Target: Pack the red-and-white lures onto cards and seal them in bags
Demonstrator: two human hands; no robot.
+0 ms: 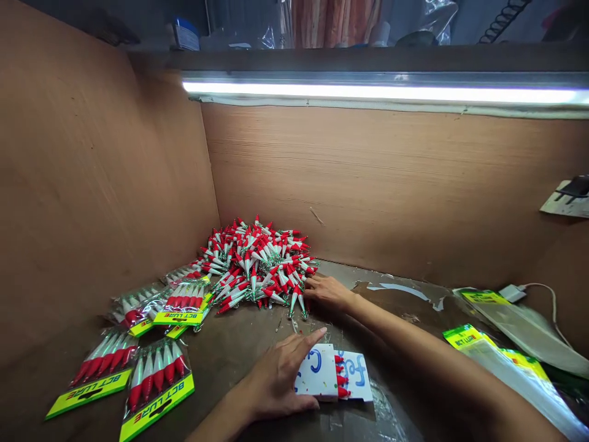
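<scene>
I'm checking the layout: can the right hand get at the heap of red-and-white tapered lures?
Very likely yes: the right hand is at the edge of the heap, nothing visibly between.

The tube light glares white, leaving the edges dim

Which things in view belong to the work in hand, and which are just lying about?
Part of the work: loose red-and-white lures, by the right hand; white box, at the left hand; filled packets; probably the yellow-topped bags.

Apparently just lying about: white adapter; blue tub; black coil.
</scene>
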